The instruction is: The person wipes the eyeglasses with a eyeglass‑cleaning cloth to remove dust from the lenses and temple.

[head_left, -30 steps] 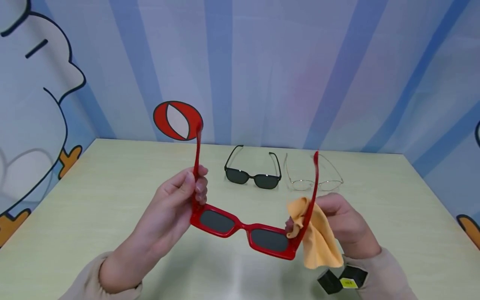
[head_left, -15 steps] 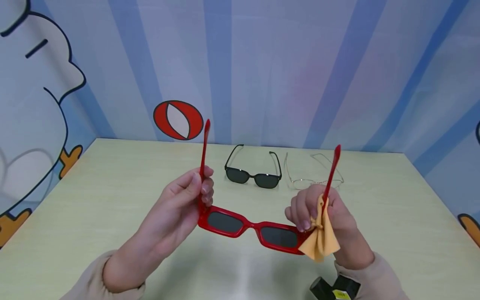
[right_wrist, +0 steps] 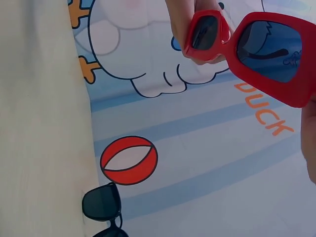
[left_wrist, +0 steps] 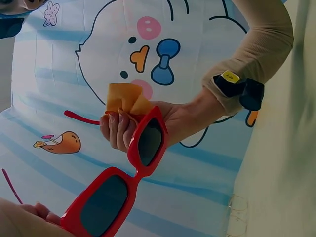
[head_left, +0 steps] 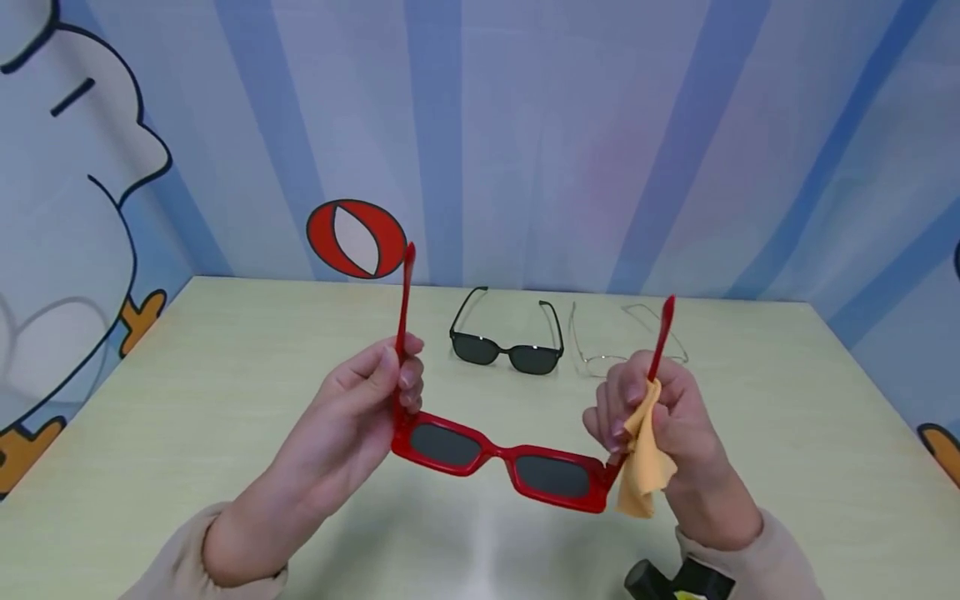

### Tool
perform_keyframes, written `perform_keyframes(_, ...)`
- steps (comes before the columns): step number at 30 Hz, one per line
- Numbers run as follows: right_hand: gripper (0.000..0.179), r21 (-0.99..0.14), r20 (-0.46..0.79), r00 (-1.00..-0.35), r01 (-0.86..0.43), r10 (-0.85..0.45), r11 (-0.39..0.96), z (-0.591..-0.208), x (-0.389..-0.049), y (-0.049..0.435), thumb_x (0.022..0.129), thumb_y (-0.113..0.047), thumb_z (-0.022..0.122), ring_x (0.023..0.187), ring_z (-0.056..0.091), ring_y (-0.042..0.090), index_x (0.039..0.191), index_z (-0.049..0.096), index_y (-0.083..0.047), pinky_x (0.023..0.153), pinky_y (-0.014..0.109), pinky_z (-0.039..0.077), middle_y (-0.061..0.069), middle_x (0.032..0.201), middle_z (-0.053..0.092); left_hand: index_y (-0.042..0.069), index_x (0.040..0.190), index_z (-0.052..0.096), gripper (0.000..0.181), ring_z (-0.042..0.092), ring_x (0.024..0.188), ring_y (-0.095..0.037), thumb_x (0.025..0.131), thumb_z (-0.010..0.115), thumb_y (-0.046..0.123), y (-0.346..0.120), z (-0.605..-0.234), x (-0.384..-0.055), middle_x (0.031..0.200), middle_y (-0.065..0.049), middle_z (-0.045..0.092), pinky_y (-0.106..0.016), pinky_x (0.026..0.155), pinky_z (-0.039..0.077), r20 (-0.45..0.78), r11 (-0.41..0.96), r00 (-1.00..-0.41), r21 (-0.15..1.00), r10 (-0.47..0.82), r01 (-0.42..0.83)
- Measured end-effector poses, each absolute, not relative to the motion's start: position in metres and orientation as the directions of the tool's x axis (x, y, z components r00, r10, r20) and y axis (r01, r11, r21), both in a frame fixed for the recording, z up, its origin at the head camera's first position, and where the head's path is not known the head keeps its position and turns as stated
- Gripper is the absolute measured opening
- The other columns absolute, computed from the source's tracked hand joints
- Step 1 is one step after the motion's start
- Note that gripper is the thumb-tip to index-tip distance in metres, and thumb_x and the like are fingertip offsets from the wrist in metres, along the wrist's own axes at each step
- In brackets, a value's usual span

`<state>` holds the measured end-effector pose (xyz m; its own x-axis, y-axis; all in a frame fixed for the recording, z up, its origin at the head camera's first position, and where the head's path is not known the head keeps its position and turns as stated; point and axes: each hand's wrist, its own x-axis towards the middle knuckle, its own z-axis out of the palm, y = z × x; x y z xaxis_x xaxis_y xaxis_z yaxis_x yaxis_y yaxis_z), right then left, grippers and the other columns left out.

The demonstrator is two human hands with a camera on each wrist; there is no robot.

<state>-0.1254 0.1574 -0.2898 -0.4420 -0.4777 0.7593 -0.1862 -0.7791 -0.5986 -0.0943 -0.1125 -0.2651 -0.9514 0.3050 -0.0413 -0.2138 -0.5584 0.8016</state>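
Red-framed sunglasses [head_left: 498,454] with dark lenses are held up above the table, temples unfolded and pointing away. My left hand [head_left: 352,417] pinches the left temple near its hinge between thumb and fingers. With a yellow-orange cleaning cloth [head_left: 645,458] folded over the right temple, my right hand [head_left: 660,408] pinches cloth and temple together; the temple's tip sticks out above the fingers. In the left wrist view the cloth [left_wrist: 126,98] bunches up over the curled fingers of the right hand. The right wrist view shows the red frame [right_wrist: 271,89] close up.
On the table [head_left: 225,375], toward the back, lie black sunglasses [head_left: 506,354] with temples unfolded. Thin wire-framed eyeglasses [head_left: 600,364] lie right of them, partly hidden behind the right hand. A printed cloth backdrop [head_left: 525,142] rises along the table's far edge.
The right hand has come round the right temple with the cloth, from the outer side near the hinge, then slid slightly up along it. The left hand keeps its hold; the red sunglasses shifted slightly.
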Motion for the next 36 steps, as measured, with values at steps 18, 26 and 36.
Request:
perform_keyframes(18, 0.024, -0.625, 0.743, -0.445, -0.197, -0.500, -0.755, -0.274, -0.127, 0.169, 0.098, -0.007, 0.040, 0.061, 0.049, 0.022, 0.119, 0.051, 0.000, 0.044, 0.030, 0.025, 0.011, 0.081, 0.061, 0.011, 0.109, 0.061, 0.017, 0.044, 0.083, -0.013, 0.097, 0.051, 0.017, -0.107, -0.272, -0.090, 0.082, 0.000, 0.050, -0.024, 0.077, 0.039, -0.062, -0.505, -0.931, 0.826, 0.360, -0.250)
perform_keyframes(26, 0.037, -0.718, 0.664, -0.526, -0.249, -0.532, -0.650, -0.262, -0.132, 0.173, 0.101, -0.030, 0.032, 0.042, 0.037, 0.022, 0.086, 0.053, -0.003, 0.036, 0.029, 0.020, 0.008, 0.057, 0.047, 0.006, 0.115, 0.056, 0.021, 0.043, 0.083, -0.013, 0.097, 0.051, 0.016, -0.095, -0.273, -0.092, 0.083, -0.001, 0.051, -0.025, 0.077, 0.037, -0.099, -0.467, -0.909, 0.832, 0.405, -0.299)
perform_keyframes(36, 0.045, -0.657, 0.678, -0.471, -0.045, -0.564, -0.752, -0.245, -0.144, 0.181, 0.102, -0.032, 0.026, 0.061, 0.044, 0.021, 0.123, 0.051, 0.000, 0.053, 0.030, 0.024, 0.013, 0.084, 0.063, 0.007, 0.114, 0.058, 0.021, 0.044, 0.083, -0.014, 0.096, 0.052, 0.016, -0.095, -0.276, -0.093, 0.083, -0.002, 0.050, -0.025, 0.077, 0.037, -0.105, -0.432, -0.916, 0.857, 0.387, -0.281)
